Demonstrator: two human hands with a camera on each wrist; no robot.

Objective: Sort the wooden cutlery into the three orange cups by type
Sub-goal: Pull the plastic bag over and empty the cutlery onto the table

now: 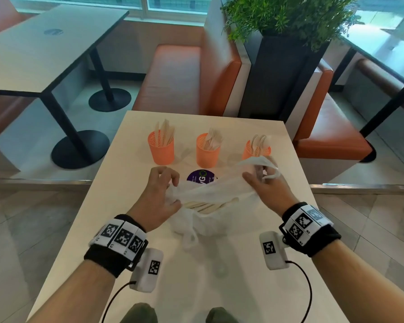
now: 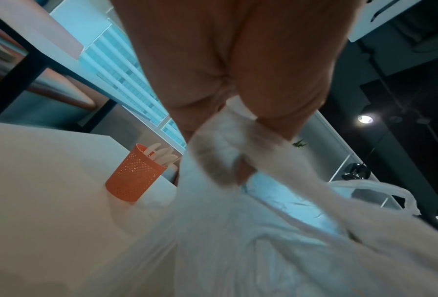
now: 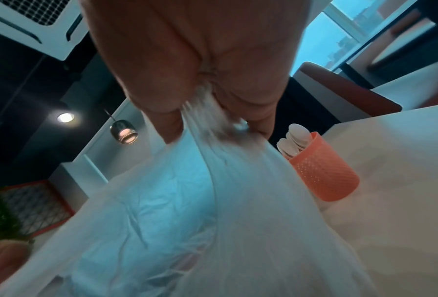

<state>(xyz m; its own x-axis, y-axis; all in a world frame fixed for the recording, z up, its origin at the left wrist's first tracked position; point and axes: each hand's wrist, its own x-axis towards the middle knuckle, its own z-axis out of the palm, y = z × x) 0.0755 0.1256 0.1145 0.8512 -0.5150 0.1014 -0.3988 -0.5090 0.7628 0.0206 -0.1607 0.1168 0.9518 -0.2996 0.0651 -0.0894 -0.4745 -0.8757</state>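
Had both hands, left hand (image 1: 158, 197) and right hand (image 1: 265, 186), pinching the plastic bag (image 1: 210, 192) mouth apart mid-table (loose cutlery (image 1: 210, 206) inside, three orange cups (image 1: 207, 151) toward the far edge), probably needing one hand freed next to fish out a piece.

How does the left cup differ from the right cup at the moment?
The left cup holds knives and stands fully in view, clear of the bag. The right cup holds spoons, and the raised bag edge held by the right hand hides its lower part in the head view. Both are orange, perforated, upright, and already hold cutlery.
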